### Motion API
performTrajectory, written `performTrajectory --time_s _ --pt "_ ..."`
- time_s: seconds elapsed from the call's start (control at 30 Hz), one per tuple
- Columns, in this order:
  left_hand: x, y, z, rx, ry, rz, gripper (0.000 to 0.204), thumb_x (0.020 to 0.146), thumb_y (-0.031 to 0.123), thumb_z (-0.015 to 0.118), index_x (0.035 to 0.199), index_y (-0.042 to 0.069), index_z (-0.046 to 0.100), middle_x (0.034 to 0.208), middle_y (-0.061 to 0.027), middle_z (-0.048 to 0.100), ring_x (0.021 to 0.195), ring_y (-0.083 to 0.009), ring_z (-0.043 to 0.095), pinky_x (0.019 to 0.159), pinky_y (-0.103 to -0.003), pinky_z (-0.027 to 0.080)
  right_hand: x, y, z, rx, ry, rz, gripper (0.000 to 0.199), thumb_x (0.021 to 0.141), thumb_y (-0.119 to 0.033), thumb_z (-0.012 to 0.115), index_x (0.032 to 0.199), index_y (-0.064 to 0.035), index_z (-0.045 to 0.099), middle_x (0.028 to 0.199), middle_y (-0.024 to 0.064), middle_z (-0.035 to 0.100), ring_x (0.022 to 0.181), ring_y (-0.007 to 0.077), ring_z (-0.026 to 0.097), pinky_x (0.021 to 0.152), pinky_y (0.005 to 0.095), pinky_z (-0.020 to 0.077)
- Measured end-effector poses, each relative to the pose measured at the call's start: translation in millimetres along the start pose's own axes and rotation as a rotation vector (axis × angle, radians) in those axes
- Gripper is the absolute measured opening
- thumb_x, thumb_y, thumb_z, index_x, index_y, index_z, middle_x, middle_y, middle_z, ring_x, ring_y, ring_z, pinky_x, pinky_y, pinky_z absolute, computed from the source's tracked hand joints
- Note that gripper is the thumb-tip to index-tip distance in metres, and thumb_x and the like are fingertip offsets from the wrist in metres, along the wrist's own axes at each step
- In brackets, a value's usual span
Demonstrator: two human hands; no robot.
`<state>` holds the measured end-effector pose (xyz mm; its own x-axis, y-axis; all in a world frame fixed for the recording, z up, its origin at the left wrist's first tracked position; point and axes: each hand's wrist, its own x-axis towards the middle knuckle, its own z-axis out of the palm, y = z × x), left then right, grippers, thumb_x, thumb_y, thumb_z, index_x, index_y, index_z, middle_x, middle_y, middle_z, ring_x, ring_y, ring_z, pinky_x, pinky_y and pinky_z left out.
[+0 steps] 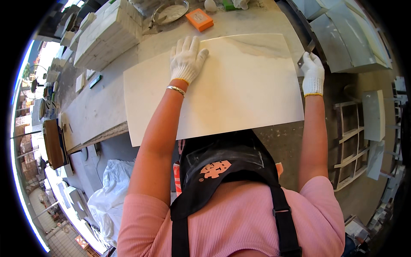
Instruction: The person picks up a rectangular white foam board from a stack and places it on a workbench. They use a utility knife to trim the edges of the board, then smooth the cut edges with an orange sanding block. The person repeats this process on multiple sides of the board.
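A large white marble slab [239, 81] with grey-brown veining lies on the worktable, its near edge jutting past the table toward my apron. My gloved left hand [187, 60] rests flat on the slab's far left part, fingers stretched out and slightly apart. Beyond the slab's right edge, my gloved right hand [313, 72] is closed on a small flat metal piece, like a scraper blade [301, 61]. Its grey parts stick out on both sides of the fingers, and the rest is hidden in the glove.
Stacked white stone blocks [107, 34] stand at the far left of the worktable [102, 107]. Past the slab are an orange box [200, 19] and a round metal dish [171, 10] of white material. Large slabs [346, 38] stand at the right, above a slatted rack [351, 141].
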<state>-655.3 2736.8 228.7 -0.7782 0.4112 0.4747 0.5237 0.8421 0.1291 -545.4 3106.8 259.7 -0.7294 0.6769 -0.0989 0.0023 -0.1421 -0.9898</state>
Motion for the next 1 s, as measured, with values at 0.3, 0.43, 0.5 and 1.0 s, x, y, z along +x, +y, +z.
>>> performTrajectory --time_s 0.3,0.43,0.5,1.0 --pt "3.2 6.0 -12.7 -0.026 -0.058 -0.013 0.047 0.093 0.044 0.055 0.125 0.009 0.054 0.130 -0.0106 0.056 0.124 -0.0312 0.048 0.102 -0.047 0.038 -47.6 -33.3 0.7 -0.716 -0.418 0.020 0.024 0.090 -0.021 0.070 0.107 -0.0051 0.074 0.081 0.0007 0.068 0.076 0.0083 0.060 0.068 0.0254 0.0473" --pt "1.4 3.0 -8.2 -0.012 -0.011 0.005 0.047 0.093 0.043 0.057 0.125 0.009 0.054 0.130 -0.0108 0.056 0.123 -0.0314 0.048 0.101 -0.047 0.038 -55.0 -25.5 3.2 -0.982 -0.414 -0.200 0.032 0.087 -0.020 0.071 0.116 -0.0071 0.072 0.089 0.0057 0.072 0.079 0.0135 0.064 0.073 0.0271 0.0501" --pt "1.4 1.5 -6.2 -0.011 -0.007 0.012 0.048 0.093 0.044 0.056 0.125 0.009 0.054 0.131 -0.0108 0.056 0.124 -0.0317 0.048 0.102 -0.047 0.038 -60.0 -26.2 11.7 -1.001 -0.419 -0.255 0.033 0.087 -0.017 0.070 0.117 -0.0048 0.072 0.095 0.0073 0.073 0.083 0.0147 0.066 0.076 0.0274 0.0507" --pt "3.1 7.1 -14.7 0.034 -0.177 -0.068 0.061 0.098 0.052 0.045 0.140 0.008 0.049 0.146 -0.0138 0.049 0.135 -0.0340 0.042 0.111 -0.048 0.033 -45.5 -12.5 29.6 -0.860 -0.541 -0.139 0.032 0.084 -0.018 0.071 0.114 -0.0066 0.074 0.099 0.0126 0.076 0.089 0.0181 0.071 0.080 0.0288 0.0540"
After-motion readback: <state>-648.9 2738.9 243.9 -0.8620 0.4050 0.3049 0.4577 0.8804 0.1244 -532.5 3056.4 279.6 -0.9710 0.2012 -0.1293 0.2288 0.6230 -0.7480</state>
